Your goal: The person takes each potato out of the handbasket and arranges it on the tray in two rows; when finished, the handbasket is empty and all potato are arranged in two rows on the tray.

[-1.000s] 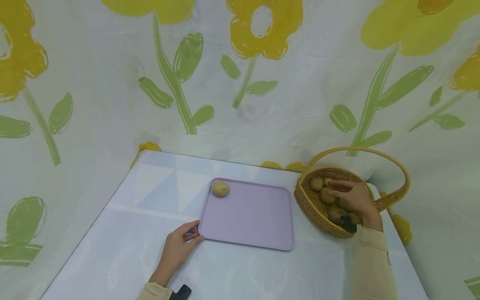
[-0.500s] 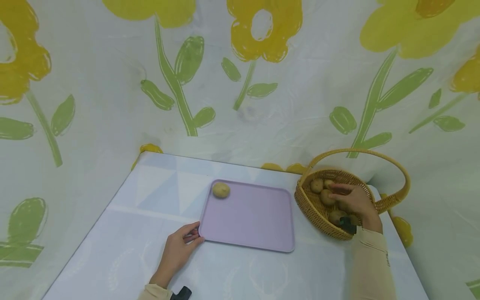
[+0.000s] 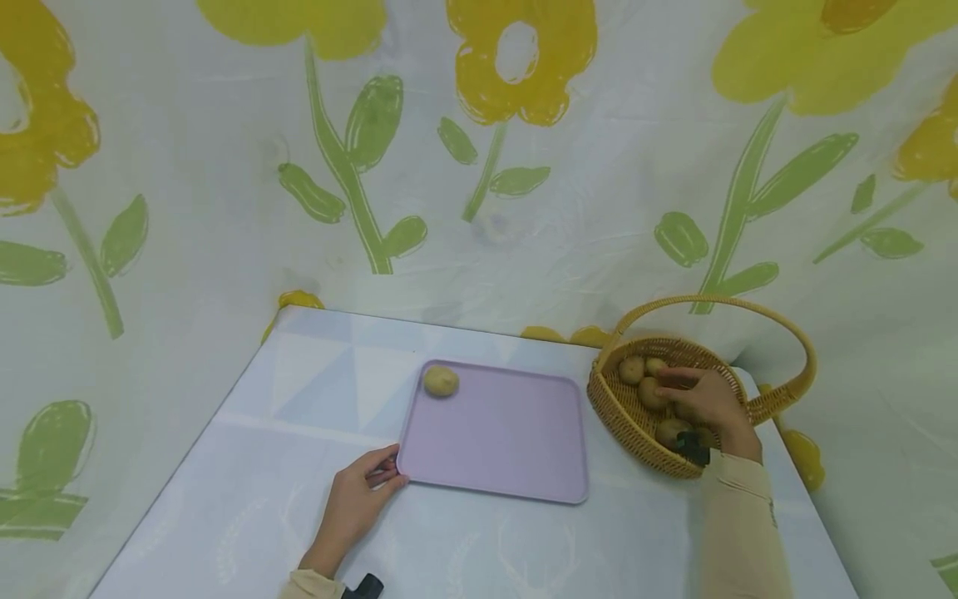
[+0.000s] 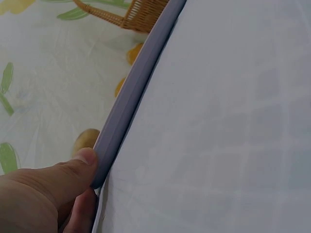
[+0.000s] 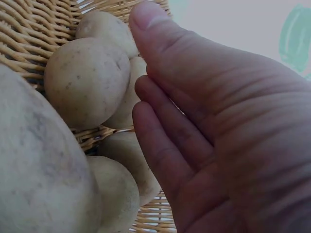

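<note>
My left hand (image 3: 353,499) holds the near-left corner of a lilac rectangular tray (image 3: 509,441). In the left wrist view, the thumb (image 4: 73,177) presses on the tray's rim and curled fingers lie below it. One potato (image 3: 441,381) sits in the tray's far-left corner. My right hand (image 3: 711,403) reaches into a wicker basket (image 3: 624,424) that holds several potatoes (image 5: 87,82). Its fingers (image 5: 160,141) are loosely bent beside the potatoes, with the thumb apart from them; no potato shows between them. Whether the fingertips touch one is hard to tell.
The basket's tall arched handle (image 3: 718,298) rises above the right hand. A pale patterned cloth covers the table (image 3: 322,391). Flower-printed sheeting (image 3: 569,183) stands behind and at both sides.
Little differs. The view has shifted slightly; the left hand stays at the tray corner and the right hand stays in the basket, with its fingers hardly moved.
</note>
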Demonstrator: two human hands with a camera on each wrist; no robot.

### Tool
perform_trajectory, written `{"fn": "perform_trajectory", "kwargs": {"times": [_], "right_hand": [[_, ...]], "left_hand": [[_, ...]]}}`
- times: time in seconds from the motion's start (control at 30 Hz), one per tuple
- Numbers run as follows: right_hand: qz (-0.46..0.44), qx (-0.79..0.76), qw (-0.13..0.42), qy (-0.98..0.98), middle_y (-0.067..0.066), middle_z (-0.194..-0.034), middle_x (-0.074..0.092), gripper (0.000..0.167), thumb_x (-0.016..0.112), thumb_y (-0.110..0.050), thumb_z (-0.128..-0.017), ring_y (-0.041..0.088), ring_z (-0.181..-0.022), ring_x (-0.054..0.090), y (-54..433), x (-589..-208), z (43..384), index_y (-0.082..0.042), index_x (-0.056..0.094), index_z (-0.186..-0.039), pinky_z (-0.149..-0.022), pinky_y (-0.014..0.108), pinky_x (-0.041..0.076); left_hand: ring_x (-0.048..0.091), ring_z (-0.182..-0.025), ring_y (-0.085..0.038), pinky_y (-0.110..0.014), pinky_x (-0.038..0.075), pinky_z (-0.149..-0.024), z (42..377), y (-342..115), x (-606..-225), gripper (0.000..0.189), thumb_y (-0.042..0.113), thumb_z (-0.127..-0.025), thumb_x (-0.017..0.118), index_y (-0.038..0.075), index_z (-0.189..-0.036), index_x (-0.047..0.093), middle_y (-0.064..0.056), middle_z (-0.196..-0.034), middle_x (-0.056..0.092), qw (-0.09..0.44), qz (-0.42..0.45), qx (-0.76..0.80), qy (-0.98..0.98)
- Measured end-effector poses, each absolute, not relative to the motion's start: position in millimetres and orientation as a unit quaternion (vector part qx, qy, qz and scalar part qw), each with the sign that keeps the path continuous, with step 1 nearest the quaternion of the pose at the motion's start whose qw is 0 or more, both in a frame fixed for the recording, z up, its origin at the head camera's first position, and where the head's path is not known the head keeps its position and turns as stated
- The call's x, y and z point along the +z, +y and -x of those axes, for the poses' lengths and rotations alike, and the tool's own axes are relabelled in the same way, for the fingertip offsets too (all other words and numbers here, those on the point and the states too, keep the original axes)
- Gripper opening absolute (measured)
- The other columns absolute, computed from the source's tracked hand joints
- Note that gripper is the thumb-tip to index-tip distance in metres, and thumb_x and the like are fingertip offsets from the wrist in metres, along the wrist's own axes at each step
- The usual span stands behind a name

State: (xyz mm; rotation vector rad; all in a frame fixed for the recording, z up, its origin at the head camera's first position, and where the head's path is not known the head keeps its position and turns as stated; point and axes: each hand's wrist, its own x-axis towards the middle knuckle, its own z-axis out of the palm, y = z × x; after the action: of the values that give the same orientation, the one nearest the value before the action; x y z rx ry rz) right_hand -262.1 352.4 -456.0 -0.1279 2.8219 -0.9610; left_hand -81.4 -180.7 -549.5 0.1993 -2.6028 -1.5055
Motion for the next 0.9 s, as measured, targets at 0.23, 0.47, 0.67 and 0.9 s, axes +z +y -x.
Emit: {"fn": "perform_trajectory", "kwargs": {"times": [0.23,0.47,0.67,0.9], "right_hand": [[0.039,-0.313,0.083,0.945,0.027,-0.147,0.054,0.066,0.077,-0.048,-0.090,0.047,-0.132,0.053,351.7,-457.0,263.7,-0.002,0.064,-0.135,-0.110,0.062,0.050],[0.029,-0.302,0.083,0.949,0.026,-0.146,0.055,0.068,0.077,-0.051,-0.089,0.045,-0.128,0.056,349.8,-456.9,262.5,-0.004,0.065,-0.135,-0.105,0.058,0.055],[0.011,-0.294,0.093,0.951,0.023,-0.144,0.058,0.072,0.077,-0.059,-0.086,0.043,-0.126,0.058,350.1,-459.6,262.6,-0.010,0.064,-0.137,-0.103,0.056,0.058],[-0.008,-0.320,0.109,0.941,0.024,-0.151,0.051,0.072,0.080,-0.054,-0.084,0.042,-0.130,0.053,349.0,-461.4,263.6,-0.010,0.063,-0.140,-0.104,0.051,0.057]], "left_hand": [[0.073,-0.103,-0.023,-0.012,0.062,-0.090,82.1,-180.7,-549.8,0.050,0.003,-0.079,0.085,0.005,-0.126,0.070,-0.003,-0.101,0.072,0.059,-0.071,-0.494,-0.864],[0.073,-0.103,-0.023,-0.011,0.062,-0.090,81.9,-180.5,-550.9,0.051,0.003,-0.079,0.085,0.004,-0.127,0.070,-0.004,-0.102,0.073,0.062,-0.068,-0.494,-0.864],[0.074,-0.099,-0.024,-0.017,0.065,-0.087,81.7,-179.5,-551.6,0.049,0.001,-0.077,0.086,0.002,-0.124,0.070,-0.004,-0.100,0.073,0.085,-0.054,-0.492,-0.865],[0.074,-0.099,-0.025,-0.018,0.065,-0.087,80.3,-178.6,-550.2,0.047,0.001,-0.079,0.085,0.001,-0.124,0.071,-0.007,-0.100,0.074,0.086,-0.054,-0.498,-0.861]]}}
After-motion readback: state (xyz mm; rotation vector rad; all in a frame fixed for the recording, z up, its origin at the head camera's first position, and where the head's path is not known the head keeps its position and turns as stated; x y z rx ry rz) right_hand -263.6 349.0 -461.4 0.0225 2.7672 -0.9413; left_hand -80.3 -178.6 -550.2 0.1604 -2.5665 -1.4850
